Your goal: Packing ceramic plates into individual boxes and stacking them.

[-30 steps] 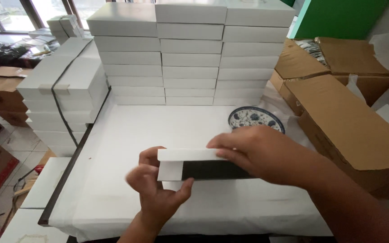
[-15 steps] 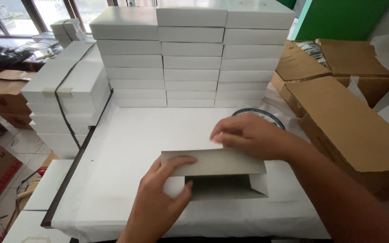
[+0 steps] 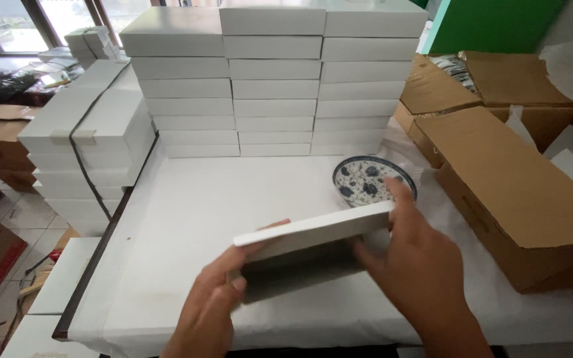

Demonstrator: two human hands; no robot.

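Since the earlier frame the flat white box (image 3: 313, 232) has been lifted and tilted: it was low near the front edge of the desk (image 3: 233, 192) with its open side facing the camera; it now rides higher, right end up, its white top edge running on a slant and the dark inside showing beneath. The right hand (image 3: 409, 265), which sat over the box's far rim, has dropped to the right end and is clamped on it, thumb under, fingers up the end wall. The left hand (image 3: 223, 292) is closed on the lower left end, fingers under, thumb on top. The box hangs above the front middle of the desk, not touching it.

Blue-patterned plate (image 3: 373, 180) sits just beyond the box's raised end, toward the right edge. Stacks of white boxes (image 3: 273, 86) wall off the back edge; a strapped bundle (image 3: 91, 132) stands at the back left corner. Brown cartons (image 3: 518, 192) crowd the right edge. Bare white desk top lies open between box and back stacks.
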